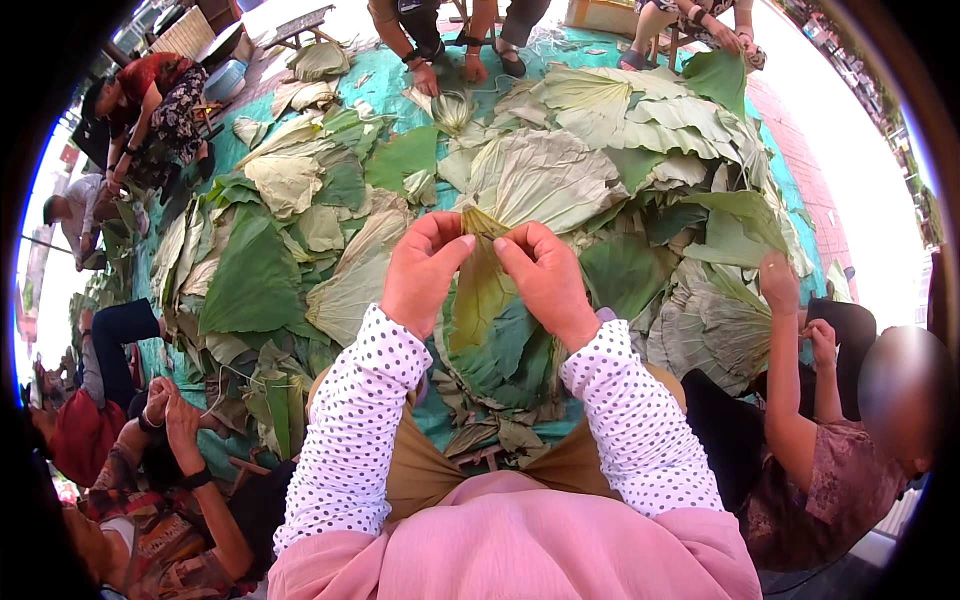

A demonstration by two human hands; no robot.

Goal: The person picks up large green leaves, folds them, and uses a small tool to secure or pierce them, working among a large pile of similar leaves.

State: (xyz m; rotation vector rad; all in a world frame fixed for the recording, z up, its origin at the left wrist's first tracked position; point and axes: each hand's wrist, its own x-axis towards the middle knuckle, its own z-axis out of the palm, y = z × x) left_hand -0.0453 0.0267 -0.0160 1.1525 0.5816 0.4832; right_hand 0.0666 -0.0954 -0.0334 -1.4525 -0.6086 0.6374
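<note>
Between my thumbs and fingers hangs a yellow-green lotus leaf, pinched at its narrow upper end. My left hand grips that end from one side, and my right hand grips it from the other, where a small dark stem piece shows near the thumb tips. Below the held leaf, darker green lotus leaves lie in a heap between my knees. Just beyond my fingers spreads a large, pale, wrinkled lotus leaf. A dark green folded leaf rests on the pile to the left.
Piled lotus leaves cover much of a teal tarp. To the right, a co-worker's hand holds a pale green leaf. Another co-worker's hands are at lower left. More people sit around the far edge. A blue basin stands at upper left.
</note>
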